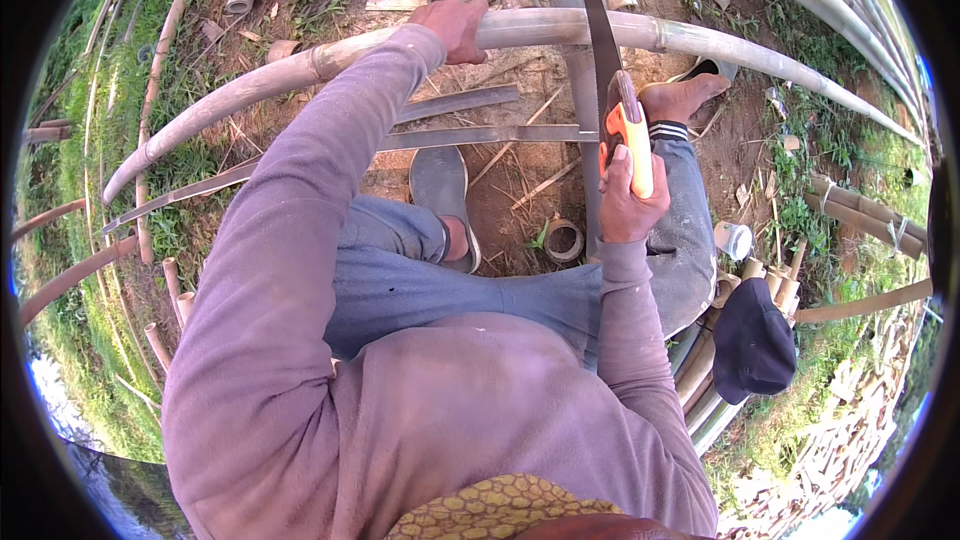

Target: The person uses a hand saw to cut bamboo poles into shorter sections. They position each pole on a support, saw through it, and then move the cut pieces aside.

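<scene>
A long pale bamboo pole (540, 28) lies across in front of me, bowed by the lens. My left hand (455, 28) is closed over its top, left of the middle. My right hand (632, 195) grips the orange handle (636, 145) of a handsaw, thumb along the near side. The dark saw blade (598, 25) points away from me and crosses the pole right of my left hand. Whether its teeth have cut into the bamboo I cannot tell. Under the pole, a narrow wooden beam (583, 110) runs toward me.
Split bamboo strips (470, 135) lie between the pole and my legs. A short bamboo ring (563, 240) rests on the soil by my grey clog (438, 185). At right are a dark cap (755, 340) and a white cup (733, 240). More bamboo poles (820, 0) lie far right.
</scene>
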The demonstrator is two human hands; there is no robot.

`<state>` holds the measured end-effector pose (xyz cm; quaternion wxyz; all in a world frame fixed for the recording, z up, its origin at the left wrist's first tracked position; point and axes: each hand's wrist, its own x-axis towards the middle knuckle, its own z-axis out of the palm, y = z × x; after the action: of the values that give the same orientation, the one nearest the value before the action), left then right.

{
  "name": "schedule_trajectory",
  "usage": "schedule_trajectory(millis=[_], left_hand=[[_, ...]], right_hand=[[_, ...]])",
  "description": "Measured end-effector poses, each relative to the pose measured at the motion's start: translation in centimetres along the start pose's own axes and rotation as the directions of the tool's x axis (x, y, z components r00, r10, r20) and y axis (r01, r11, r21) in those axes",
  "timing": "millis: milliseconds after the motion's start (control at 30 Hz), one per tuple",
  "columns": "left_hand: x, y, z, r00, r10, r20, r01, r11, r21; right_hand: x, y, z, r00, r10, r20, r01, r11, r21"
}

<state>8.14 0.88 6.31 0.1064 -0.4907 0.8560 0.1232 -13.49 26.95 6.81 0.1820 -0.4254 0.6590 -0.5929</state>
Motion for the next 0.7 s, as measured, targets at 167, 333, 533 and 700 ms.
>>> schedule_trajectory(millis=[167, 333, 533, 700], left_hand=[[-0.6, 0.5, -0.7, 0.999, 0.014, 0.052, -0.01, 0.997, -0.074], [-1.4, 0.8, 0.2, 1.0, -0.025, -0.001, 0.025, 0.999, -0.037], [-1.8, 2.2, 1.7, 0.994, -0.044, -0.096, 0.047, 0.999, 0.023], [-2.5, 2.6, 1.4, 0.995, -0.051, -0.09, 0.054, 0.998, 0.03]], right_hand=[[-0.9, 0.3, -1.1, 0.999, 0.027, 0.032, -0.026, 0.999, -0.043], [-7.0, 0.8, -6.4, 0.999, -0.002, 0.04, 0.007, 0.993, -0.114], [-2.7, 2.9, -2.9, 0.994, 0.112, 0.008, -0.113, 0.993, 0.019], [1.3, 2.7, 0.1, 0.996, -0.091, 0.024, 0.092, 0.995, -0.042]])
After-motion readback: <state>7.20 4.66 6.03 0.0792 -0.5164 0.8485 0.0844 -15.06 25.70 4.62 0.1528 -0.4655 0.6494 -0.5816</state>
